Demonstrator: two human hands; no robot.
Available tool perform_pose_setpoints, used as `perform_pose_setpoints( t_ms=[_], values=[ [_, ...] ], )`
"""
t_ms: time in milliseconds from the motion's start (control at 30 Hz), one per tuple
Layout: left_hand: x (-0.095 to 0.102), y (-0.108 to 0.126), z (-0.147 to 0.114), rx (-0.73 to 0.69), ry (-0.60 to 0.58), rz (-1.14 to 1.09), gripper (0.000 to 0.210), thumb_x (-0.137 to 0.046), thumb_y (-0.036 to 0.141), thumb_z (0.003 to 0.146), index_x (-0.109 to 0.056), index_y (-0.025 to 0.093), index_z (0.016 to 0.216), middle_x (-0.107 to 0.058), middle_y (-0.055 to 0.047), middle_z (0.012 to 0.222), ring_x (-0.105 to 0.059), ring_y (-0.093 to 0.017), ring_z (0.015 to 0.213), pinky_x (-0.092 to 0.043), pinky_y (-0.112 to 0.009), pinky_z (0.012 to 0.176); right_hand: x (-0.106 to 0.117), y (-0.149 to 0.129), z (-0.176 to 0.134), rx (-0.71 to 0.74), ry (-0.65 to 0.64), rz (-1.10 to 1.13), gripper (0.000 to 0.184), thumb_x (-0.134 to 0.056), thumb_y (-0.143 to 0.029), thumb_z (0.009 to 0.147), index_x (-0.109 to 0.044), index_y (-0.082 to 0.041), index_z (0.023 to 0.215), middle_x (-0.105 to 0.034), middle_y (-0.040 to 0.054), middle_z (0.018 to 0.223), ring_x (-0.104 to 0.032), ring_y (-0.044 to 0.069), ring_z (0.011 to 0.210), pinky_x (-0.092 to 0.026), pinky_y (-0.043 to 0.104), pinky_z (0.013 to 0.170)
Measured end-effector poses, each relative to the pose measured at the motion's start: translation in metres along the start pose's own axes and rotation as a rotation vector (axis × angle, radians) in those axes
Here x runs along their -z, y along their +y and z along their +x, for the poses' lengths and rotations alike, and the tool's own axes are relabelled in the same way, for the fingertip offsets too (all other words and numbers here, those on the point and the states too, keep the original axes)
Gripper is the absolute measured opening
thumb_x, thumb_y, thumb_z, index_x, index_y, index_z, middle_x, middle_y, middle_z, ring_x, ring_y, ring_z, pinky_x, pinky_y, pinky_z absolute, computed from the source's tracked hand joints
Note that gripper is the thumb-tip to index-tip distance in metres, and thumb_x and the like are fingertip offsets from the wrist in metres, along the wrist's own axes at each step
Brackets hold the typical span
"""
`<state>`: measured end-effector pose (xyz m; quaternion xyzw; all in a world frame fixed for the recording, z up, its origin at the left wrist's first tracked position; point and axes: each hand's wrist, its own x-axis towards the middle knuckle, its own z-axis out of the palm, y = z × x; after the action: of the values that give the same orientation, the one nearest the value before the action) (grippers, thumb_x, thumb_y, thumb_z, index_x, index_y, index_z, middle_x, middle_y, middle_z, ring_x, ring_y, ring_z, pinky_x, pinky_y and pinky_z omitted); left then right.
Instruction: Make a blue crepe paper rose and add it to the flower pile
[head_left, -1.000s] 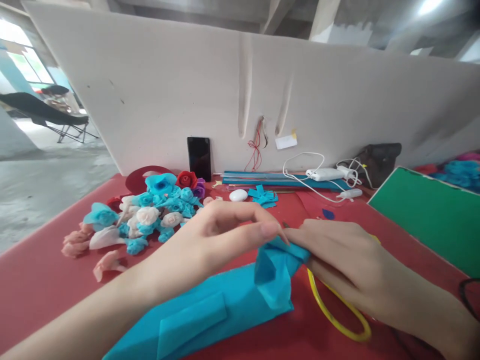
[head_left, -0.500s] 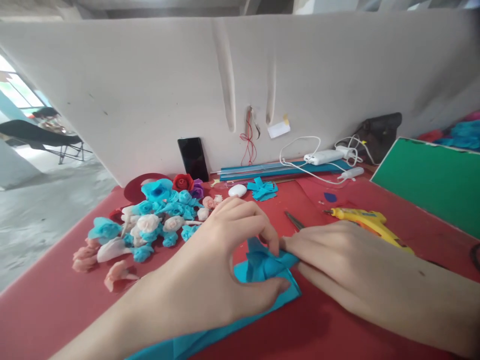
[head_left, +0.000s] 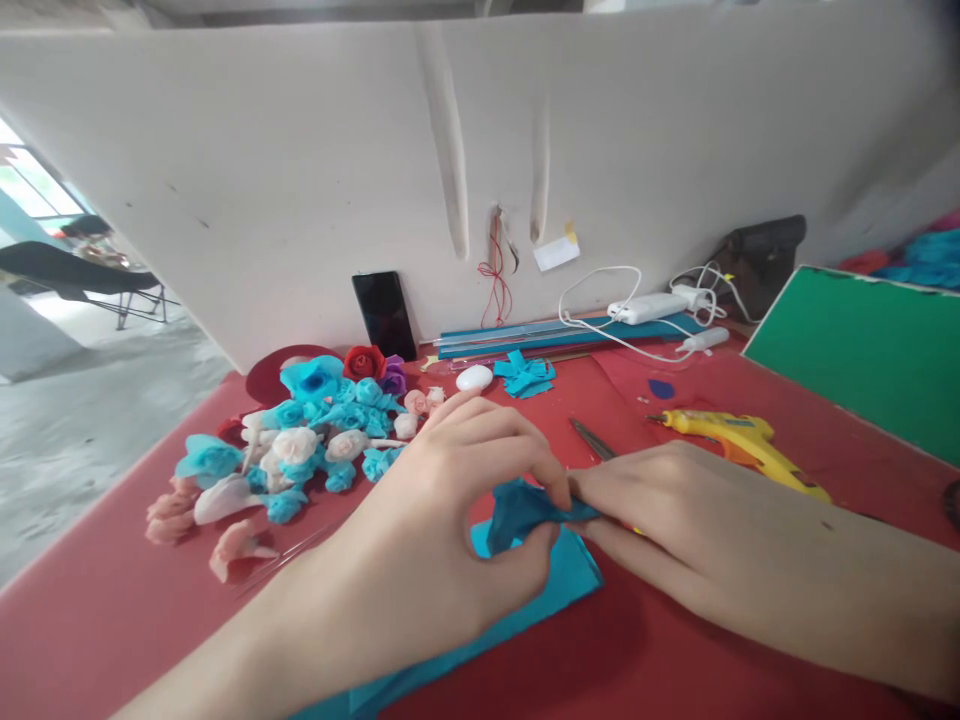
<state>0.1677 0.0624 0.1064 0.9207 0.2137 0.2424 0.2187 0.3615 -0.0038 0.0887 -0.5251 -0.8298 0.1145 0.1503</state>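
Note:
Between my two hands is a blue paper flower [head_left: 517,512], its petal end facing left and its narrow, twisted end facing right. My left hand [head_left: 465,500] curves around it, with thumb and fingertips pinched on the paper near its neck. My right hand [head_left: 667,520] has its fingers closed on the twisted end; the fingertips partly hide it. Under my left hand lies a folded strip of blue crepe paper [head_left: 570,580] on the red table [head_left: 600,670]. Just beyond my right hand, scissors [head_left: 591,440] show only in part.
A heap of paper flowers [head_left: 296,445] covers the left side. A yellow glue gun [head_left: 727,435] lies at right, near a green board [head_left: 862,360]. Against the white partition [head_left: 300,170] lean a phone [head_left: 385,312] and, further right, a power strip with cables [head_left: 649,308].
My left thumb has moved in toward the fingers and now pinches the flower's neck. The paper has turned and looks narrower at its right end. My right hand stays almost in place.

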Motion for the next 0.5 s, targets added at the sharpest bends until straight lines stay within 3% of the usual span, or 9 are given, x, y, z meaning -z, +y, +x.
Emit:
perform_pose_setpoints(
  t_ms=[133, 300, 400, 500],
  values=[
    [0.002, 0.0, -0.001, 0.013, -0.007, -0.01, 0.015, -0.059, 0.009, 0.075, -0.056, 0.023, 0.077, -0.057, 0.009, 0.079, -0.055, -0.007, 0.079, -0.025, -0.027, 0.109, 0.002, -0.001, 0.002, -0.061, -0.014, 0.104, 0.022, -0.043, -0.024, 0.092, -0.059, -0.021, 0.077, -0.062, 0.0, 0.071, -0.058, 0.014, 0.062, -0.042, 0.023, 0.058],
    [0.002, -0.001, 0.001, 0.019, 0.029, -0.018, 0.016, -0.058, 0.007, 0.074, -0.058, 0.023, 0.073, -0.058, 0.008, 0.079, -0.056, -0.008, 0.08, -0.027, -0.029, 0.108, 0.005, 0.002, 0.006, -0.178, -0.131, 0.309, 0.02, -0.049, -0.039, 0.091, -0.059, -0.022, 0.088, -0.06, -0.0014, 0.076, -0.057, 0.012, 0.065, -0.041, 0.022, 0.059],
    [0.002, 0.0, 0.003, 0.011, 0.056, 0.002, 0.017, -0.058, 0.006, 0.074, -0.06, 0.023, 0.073, -0.059, 0.007, 0.081, -0.056, -0.01, 0.083, -0.032, -0.03, 0.102, 0.005, 0.004, 0.008, -0.222, -0.182, 0.405, 0.029, -0.047, -0.05, 0.091, -0.059, -0.023, 0.091, -0.059, -0.0013, 0.08, -0.057, 0.013, 0.071, -0.04, 0.022, 0.06],
    [0.003, 0.002, 0.004, -0.002, 0.13, -0.002, 0.017, -0.059, 0.008, 0.076, -0.061, 0.023, 0.083, -0.061, 0.004, 0.091, -0.055, -0.013, 0.093, -0.04, -0.027, 0.091, 0.003, 0.005, 0.011, -0.199, -0.147, 0.519, 0.032, -0.043, -0.048, 0.094, -0.056, -0.021, 0.085, -0.057, -0.0017, 0.079, -0.055, 0.012, 0.073, -0.04, 0.021, 0.061]
  ],
)
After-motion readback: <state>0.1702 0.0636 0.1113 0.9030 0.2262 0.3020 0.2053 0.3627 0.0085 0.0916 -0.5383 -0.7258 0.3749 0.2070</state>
